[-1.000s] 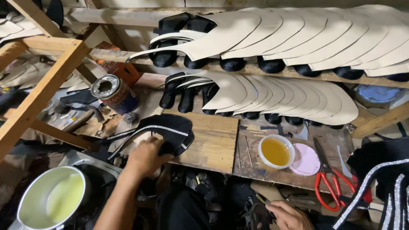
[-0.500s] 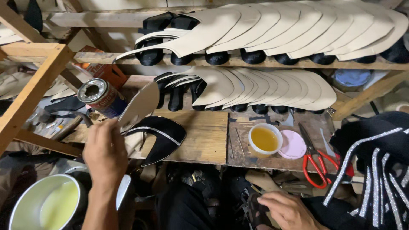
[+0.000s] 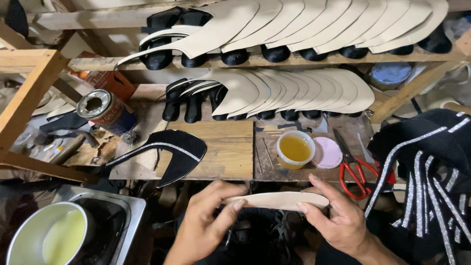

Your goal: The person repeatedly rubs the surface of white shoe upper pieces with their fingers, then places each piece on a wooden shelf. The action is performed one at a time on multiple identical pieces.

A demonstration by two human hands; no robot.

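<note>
Both hands held one pale insole piece (image 3: 277,200), a flat long cream-coloured shape, low in the middle of the view, just in front of the wooden board (image 3: 223,149). The left hand (image 3: 208,223) was closed on its left end, the thumb on top and the fingers below. The right hand (image 3: 338,216) gripped the right end in the same way, with the fingers spread along the edge.

On the board, just behind the hands, lay a black shoe upper (image 3: 169,152) with a glittering silver strip. To the right of the board stood a small cup of yellow glue (image 3: 295,148), and its pink lid (image 3: 327,152) lay just beside it. Red-handled scissors (image 3: 355,164) lay near the lid. At the far right hung black material with shiny silver stripes (image 3: 431,162), close to the right wrist.

Behind the board, two wooden shelves carried rows of cream soles (image 3: 304,91) on black lasts, overlapping each other. A round tin can (image 3: 105,112) stood at the left on the bench. In the lower left corner was a white bowl (image 3: 46,235) with pale yellow liquid, inside a metal tray. Nothing stood between the hands and the board.
</note>
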